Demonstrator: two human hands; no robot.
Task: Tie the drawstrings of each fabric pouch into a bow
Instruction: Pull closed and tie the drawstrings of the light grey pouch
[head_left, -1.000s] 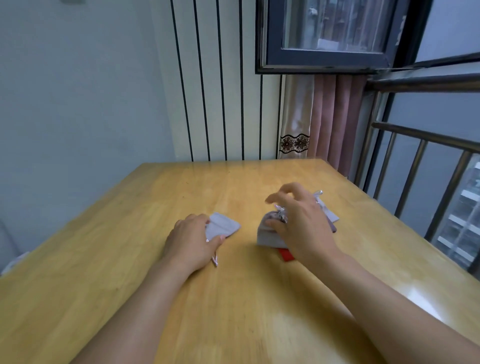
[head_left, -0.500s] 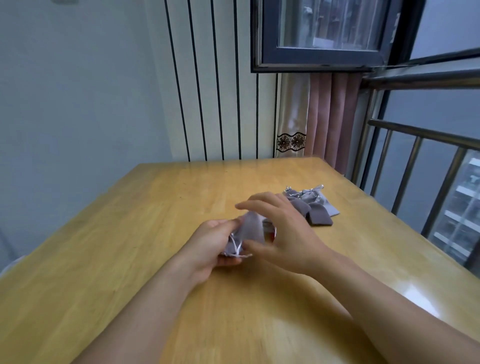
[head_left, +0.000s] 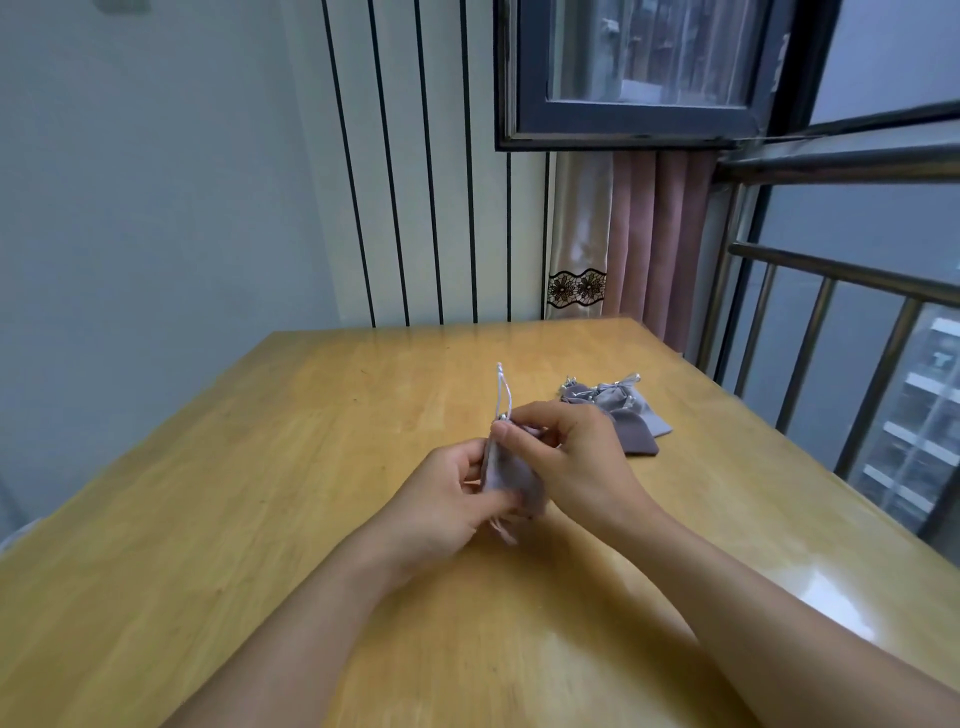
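Head view: the pouch (head_left: 511, 475) sits upright between both hands above the table (head_left: 260, 467); left hand (head_left: 441, 506) grips its body, right hand (head_left: 569, 460) pinches the neck, drawstrings (head_left: 503, 392) pointing straight up (nearest the right fingers).

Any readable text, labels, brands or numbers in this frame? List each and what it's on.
None readable.
Held grey pouch and the pile of pouches on the table: plain fabric, no label visible.
Curtain: floral lace band, a pattern only, no lettering.
Building outside, right: too blurred to tell any sign.
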